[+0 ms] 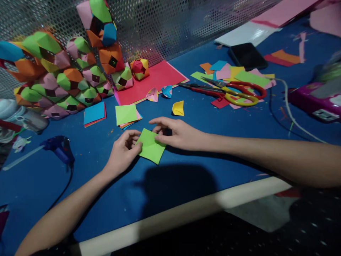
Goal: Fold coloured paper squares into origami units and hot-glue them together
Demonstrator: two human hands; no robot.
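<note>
A small square of light green paper (152,148), with faint creases, is held just over the blue table. My left hand (124,149) pinches its left edge, thumb on top. At its upper right edge, my right hand (179,133) grips it between thumb and curled fingers, the index finger reaching out above. Behind my hands lie a stack of paper squares with a green one on top (126,114) and a second stack topped in blue (95,112). Folded paper pieces in yellow (178,108), blue (167,91) and pink (152,95) rest farther back.
Joined folded-paper shapes (64,83) are piled against the perforated metal panel (160,28). A blue glue gun (60,148) lies at left. Scissors (241,96) sit on paper scraps at right, near a phone (247,56) and a purple device (314,101) with a cable.
</note>
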